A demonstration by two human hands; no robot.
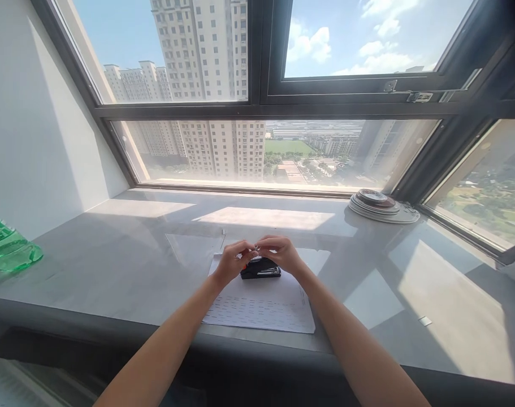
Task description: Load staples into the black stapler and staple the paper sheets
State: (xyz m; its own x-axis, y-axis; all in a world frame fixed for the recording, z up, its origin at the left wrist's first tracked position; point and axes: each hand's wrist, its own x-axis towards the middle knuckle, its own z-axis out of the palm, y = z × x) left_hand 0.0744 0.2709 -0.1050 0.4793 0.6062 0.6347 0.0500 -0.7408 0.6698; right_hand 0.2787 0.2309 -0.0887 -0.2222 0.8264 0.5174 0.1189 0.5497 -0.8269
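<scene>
Closest to us, our two bare forearms (172, 339) reach in from the bottom edge and converge over the desk (121, 271). Between them lies white paper (257, 311), its near part covered with rows of short dark marks too small for us to read. Farther up that paper rests a black stapler-like device (260, 269), with a shiny metal strip along the side facing us and a bit of orange-red (244, 265) by its left end. Our left hand (234, 263) and right hand (281, 254) meet just above and behind it, partly covering it. Each grip is narrow, thumb and fingers pinched together, and between the fingertips of both we hold a small shiny piece (256, 247); it is too tiny for us to tell what it is.

Off to the right, a small white square (425, 321) lies alone in the shade beside a sunlit patch. Well to the left, we see a green transparent bottle (13, 246) near the white wall (37, 118). Deeper in, at the right corner, a stack of round flat discs (373, 203) sits just below the dark window frame (257, 111). Past the glass we look out on tall pale apartment towers (210, 56), a green field (289, 147), and blue sky (113, 28) with white clouds.
</scene>
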